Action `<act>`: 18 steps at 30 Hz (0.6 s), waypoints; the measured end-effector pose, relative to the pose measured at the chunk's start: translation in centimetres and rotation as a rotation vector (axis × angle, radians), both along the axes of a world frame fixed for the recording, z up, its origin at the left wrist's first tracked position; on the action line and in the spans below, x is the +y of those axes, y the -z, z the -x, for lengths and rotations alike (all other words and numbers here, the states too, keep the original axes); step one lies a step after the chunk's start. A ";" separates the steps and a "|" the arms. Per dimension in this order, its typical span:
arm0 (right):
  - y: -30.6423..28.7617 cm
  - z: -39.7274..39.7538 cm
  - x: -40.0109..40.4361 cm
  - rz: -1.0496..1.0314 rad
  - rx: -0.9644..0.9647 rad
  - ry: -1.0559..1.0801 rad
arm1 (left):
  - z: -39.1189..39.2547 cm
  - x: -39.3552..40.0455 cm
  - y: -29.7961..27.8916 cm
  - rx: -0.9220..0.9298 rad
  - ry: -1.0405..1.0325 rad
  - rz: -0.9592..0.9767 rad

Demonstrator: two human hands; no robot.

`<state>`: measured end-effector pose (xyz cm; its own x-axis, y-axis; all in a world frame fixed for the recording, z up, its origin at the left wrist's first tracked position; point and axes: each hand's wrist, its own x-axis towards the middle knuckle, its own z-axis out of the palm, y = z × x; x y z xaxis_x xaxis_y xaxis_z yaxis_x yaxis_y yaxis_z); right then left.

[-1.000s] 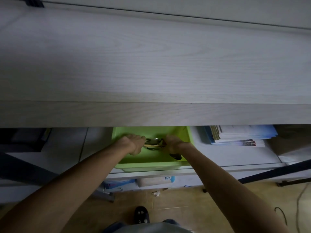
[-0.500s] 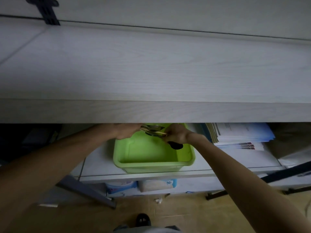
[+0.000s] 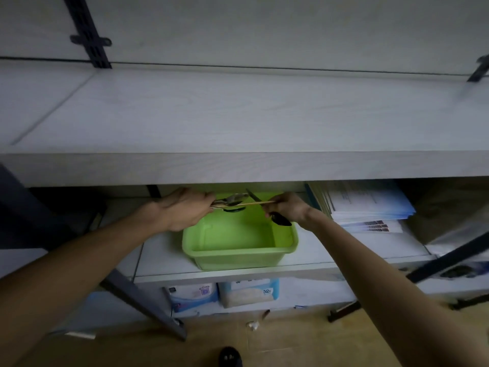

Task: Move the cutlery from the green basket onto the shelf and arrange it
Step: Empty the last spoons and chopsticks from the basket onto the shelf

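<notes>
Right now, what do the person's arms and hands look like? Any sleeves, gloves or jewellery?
Both forearms are bare as far up as the picture shows, with no sleeve in sight. The left hand and the right hand wear no gloves. No watch, bracelet or ring shows on either wrist or hand, though the light is dim and the fingers are partly hidden.
</notes>
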<state>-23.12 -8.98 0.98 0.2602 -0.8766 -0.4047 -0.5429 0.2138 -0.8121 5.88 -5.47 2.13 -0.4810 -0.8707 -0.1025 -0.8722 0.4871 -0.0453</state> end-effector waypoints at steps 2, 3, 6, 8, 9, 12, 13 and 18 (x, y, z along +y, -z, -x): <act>-0.3 0.1 1.1 -0.005 -0.049 0.077 | 0.1 1.1 -0.4 -0.038 0.004 0.036; -0.5 0.3 1.8 -0.002 -0.060 0.116 | 0.1 1.6 -0.5 -0.014 0.003 0.013; -1.0 0.7 4.1 0.009 -0.059 0.199 | 0.6 2.9 -0.9 0.012 -0.055 -0.088; -1.0 1.2 5.6 0.007 -0.078 0.243 | 1.0 3.7 -1.2 0.076 -0.093 -0.121; -1.0 1.5 6.3 0.011 -0.089 0.261 | 1.4 4.2 -1.4 0.125 -0.113 -0.142; -1.3 2.2 8.7 0.034 -0.133 0.290 | 2.8 6.0 -1.5 0.376 -0.189 -0.205; -1.4 2.6 9.6 0.043 -0.157 0.308 | 3.4 6.7 -1.5 0.495 -0.224 -0.236; -1.7 5.9 13.1 0.144 -0.217 0.402 | 8.1 9.7 -1.1 0.942 -0.321 -0.514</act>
<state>-29.05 4.08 2.72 -0.0462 -0.9684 -0.2452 -0.2548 0.2488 -0.9344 -2.25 4.21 3.24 -0.3169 -0.9273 -0.1994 -0.5404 0.0038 0.8414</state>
